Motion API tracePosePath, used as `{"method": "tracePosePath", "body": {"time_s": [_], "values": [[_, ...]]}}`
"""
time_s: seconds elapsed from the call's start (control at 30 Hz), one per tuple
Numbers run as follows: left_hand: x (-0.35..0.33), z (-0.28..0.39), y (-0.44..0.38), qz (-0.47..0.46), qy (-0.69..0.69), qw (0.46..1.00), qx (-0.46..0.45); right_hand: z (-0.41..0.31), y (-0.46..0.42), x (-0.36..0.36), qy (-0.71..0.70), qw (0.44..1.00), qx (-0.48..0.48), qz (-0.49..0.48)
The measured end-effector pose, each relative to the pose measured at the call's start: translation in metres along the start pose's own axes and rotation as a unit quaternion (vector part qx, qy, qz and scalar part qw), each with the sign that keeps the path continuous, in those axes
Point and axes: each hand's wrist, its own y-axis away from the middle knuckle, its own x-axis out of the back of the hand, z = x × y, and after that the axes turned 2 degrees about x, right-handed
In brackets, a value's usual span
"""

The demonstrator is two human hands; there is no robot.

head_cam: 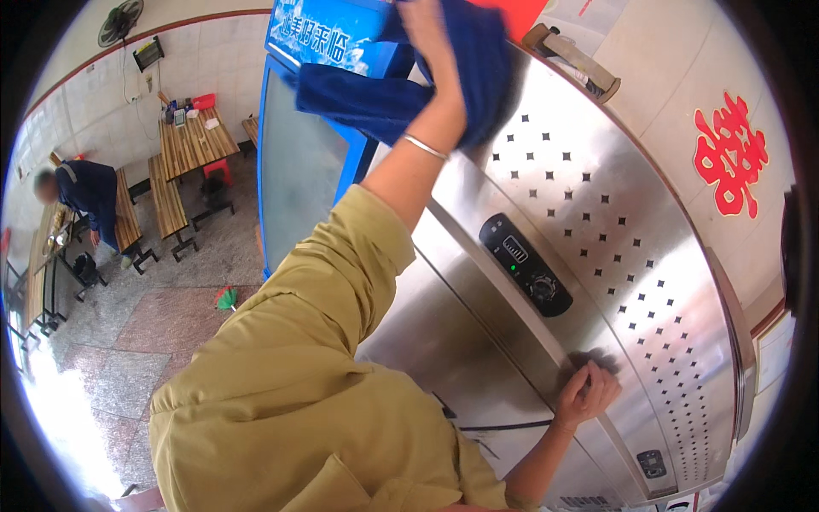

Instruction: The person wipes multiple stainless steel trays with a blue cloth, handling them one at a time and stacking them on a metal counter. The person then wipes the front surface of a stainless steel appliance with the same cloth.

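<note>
My left hand (425, 25), with a metal bangle on its wrist, is raised at the top of the view. It grips a dark blue cloth (477, 70), part of which hangs to the left; hand and cloth are blurred. The cloth lies by the upper end of a stainless steel refrigerator (550, 345) and overlaps the blue-framed drinks cooler (313, 153) beside it. Lower right, my right hand (587, 393) rests with bent fingers against the refrigerator's steel front, holding nothing. Between the hands sits a black control panel (526, 265) with a lit green light and a knob.
Wooden tables (198, 141) and benches (167, 198) stand at the left. A person in dark clothes (89, 192) bends over a table there. A red and green object (226, 298) shows above the floor. On the refrigerator's top lies a brownish object (572, 61).
</note>
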Motion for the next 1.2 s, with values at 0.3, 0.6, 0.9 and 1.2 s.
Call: {"method": "tracePosePath", "body": {"time_s": [0.3, 0.6, 0.9, 1.2], "values": [[0.054, 0.174, 0.059, -0.115, 0.398, 0.893, -0.177, 0.012, 0.019, -0.003, 0.014, 0.999, -0.032, -0.025], [0.008, 0.030, 0.036, -0.241, 0.264, 0.934, 0.025, 0.006, 0.017, 0.002, 0.038, 0.998, -0.020, -0.036], [0.040, 0.098, 0.066, -0.242, 0.252, 0.933, -0.085, 0.006, 0.018, -0.009, 0.024, 0.998, -0.046, -0.037], [0.030, 0.048, 0.040, -0.292, 0.297, 0.908, -0.042, 0.006, 0.017, 0.004, 0.031, 0.998, -0.041, -0.036]]}}
